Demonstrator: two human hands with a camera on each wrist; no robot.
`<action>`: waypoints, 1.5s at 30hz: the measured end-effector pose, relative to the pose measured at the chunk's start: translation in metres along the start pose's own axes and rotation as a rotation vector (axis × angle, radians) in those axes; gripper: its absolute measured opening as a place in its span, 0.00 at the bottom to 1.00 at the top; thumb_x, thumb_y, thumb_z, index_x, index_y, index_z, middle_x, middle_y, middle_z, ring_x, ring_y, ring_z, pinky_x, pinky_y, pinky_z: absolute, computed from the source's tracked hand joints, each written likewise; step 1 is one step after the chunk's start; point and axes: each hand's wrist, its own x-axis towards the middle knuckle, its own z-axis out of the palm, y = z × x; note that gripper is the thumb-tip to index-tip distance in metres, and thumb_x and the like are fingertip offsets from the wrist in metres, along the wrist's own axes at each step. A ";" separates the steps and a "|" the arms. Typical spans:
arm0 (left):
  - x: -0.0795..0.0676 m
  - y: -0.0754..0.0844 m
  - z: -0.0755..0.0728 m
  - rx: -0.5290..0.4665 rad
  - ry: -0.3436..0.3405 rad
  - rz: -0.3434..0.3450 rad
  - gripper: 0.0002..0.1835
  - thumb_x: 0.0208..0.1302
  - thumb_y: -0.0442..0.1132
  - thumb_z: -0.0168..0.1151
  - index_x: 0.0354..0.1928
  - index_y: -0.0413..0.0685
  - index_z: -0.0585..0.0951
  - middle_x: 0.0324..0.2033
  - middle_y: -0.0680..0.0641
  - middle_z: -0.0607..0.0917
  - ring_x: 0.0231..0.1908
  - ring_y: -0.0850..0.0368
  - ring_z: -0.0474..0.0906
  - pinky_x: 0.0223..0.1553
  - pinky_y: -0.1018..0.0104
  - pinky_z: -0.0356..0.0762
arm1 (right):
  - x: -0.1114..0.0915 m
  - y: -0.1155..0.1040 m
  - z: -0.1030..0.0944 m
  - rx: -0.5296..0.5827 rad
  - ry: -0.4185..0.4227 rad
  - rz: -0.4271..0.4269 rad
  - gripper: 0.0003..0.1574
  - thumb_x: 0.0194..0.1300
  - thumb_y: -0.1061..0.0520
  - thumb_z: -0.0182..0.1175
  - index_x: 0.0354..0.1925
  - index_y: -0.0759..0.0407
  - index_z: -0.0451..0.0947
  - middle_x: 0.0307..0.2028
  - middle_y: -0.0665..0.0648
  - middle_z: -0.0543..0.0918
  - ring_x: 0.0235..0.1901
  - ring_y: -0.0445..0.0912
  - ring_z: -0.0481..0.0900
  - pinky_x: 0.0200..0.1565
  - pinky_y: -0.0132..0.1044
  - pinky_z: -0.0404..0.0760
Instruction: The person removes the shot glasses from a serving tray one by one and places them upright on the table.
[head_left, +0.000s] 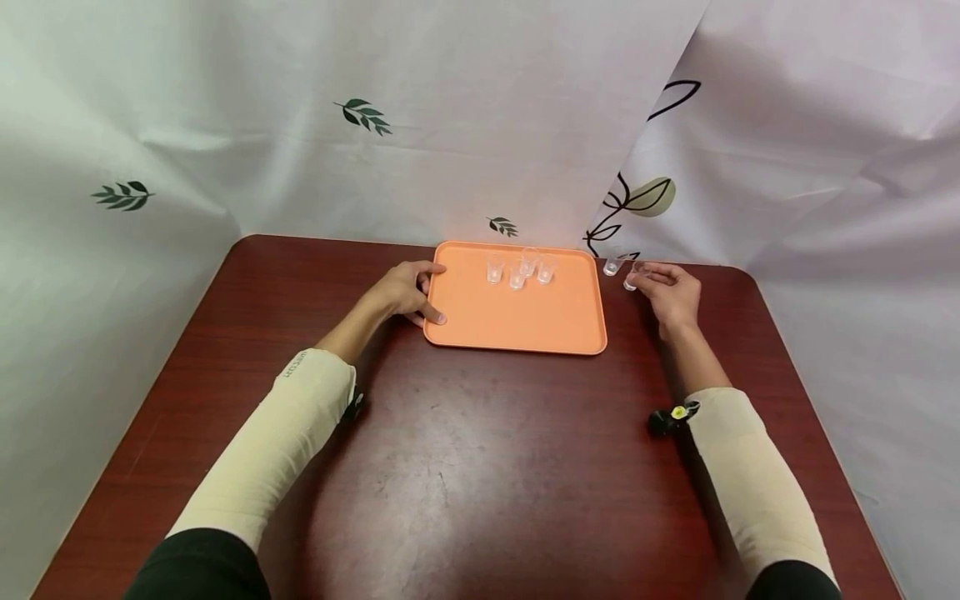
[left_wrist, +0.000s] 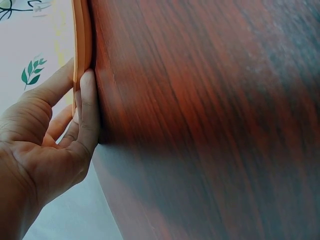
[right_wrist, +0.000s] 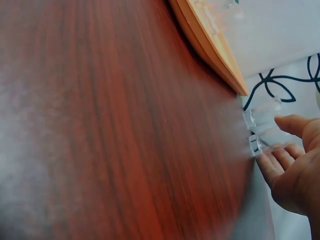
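Observation:
An orange tray lies flat near the table's far edge. My left hand grips its left rim, thumb and fingers spread along that side; in the left wrist view the left hand has its fingers at the tray's edge. Several small clear plastic cups stand upright in the tray's back half. Right of the tray, my right hand holds another clear cup between thumb and fingers, its base low by the tabletop. One more clear cup stands just left of it.
The dark reddish wooden table has a rounded far right corner. Light cloth with leaf prints hangs right behind the table and along its sides. A small black device is strapped at the right wrist.

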 end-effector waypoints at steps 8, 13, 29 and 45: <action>0.000 0.000 0.000 -0.006 -0.003 0.003 0.57 0.58 0.24 0.87 0.87 0.52 0.69 0.47 0.44 0.69 0.29 0.56 0.81 0.33 0.61 0.97 | 0.012 0.001 0.001 0.007 0.035 -0.003 0.21 0.65 0.68 0.80 0.54 0.63 0.86 0.33 0.40 0.90 0.36 0.32 0.87 0.43 0.21 0.92; 0.002 -0.001 0.001 0.004 0.000 0.003 0.57 0.57 0.24 0.87 0.87 0.53 0.69 0.47 0.44 0.68 0.29 0.56 0.80 0.34 0.61 0.97 | 0.017 0.000 0.004 -0.051 0.046 -0.002 0.23 0.66 0.66 0.80 0.57 0.64 0.85 0.31 0.37 0.89 0.35 0.30 0.87 0.42 0.19 0.90; 0.001 0.000 0.002 0.011 -0.001 0.004 0.57 0.57 0.25 0.87 0.87 0.53 0.69 0.47 0.44 0.69 0.30 0.56 0.80 0.34 0.61 0.97 | 0.020 0.001 0.007 -0.094 0.105 -0.010 0.25 0.64 0.62 0.83 0.57 0.61 0.86 0.35 0.39 0.87 0.38 0.32 0.85 0.44 0.23 0.88; 0.002 0.000 0.001 0.009 0.010 0.004 0.57 0.57 0.25 0.88 0.87 0.53 0.70 0.47 0.44 0.69 0.30 0.56 0.80 0.33 0.61 0.97 | 0.007 0.005 -0.004 -0.076 0.097 0.017 0.29 0.61 0.61 0.86 0.59 0.57 0.86 0.40 0.42 0.89 0.43 0.31 0.87 0.46 0.17 0.87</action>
